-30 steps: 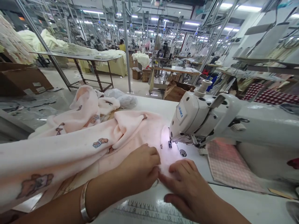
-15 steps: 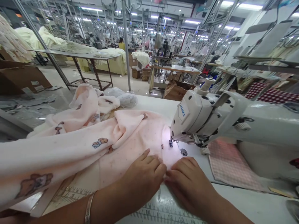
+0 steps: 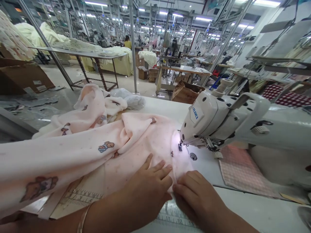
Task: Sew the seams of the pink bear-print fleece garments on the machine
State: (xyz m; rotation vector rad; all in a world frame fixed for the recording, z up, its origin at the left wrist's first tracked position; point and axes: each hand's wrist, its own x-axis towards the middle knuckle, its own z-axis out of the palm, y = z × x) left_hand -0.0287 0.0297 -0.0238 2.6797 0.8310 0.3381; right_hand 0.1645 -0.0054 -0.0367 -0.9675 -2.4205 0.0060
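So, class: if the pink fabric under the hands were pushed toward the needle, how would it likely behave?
The pink fabric would probably bunch rather than slide as a sheet: it already lies in soft folds. It looks floppy, draping off the white table. Both the left hand and right hand press it flat, which suggests it shifts easily.

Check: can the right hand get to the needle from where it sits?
Probably yes. The right hand rests on the pink fabric just before the needle, with only flat cloth between.
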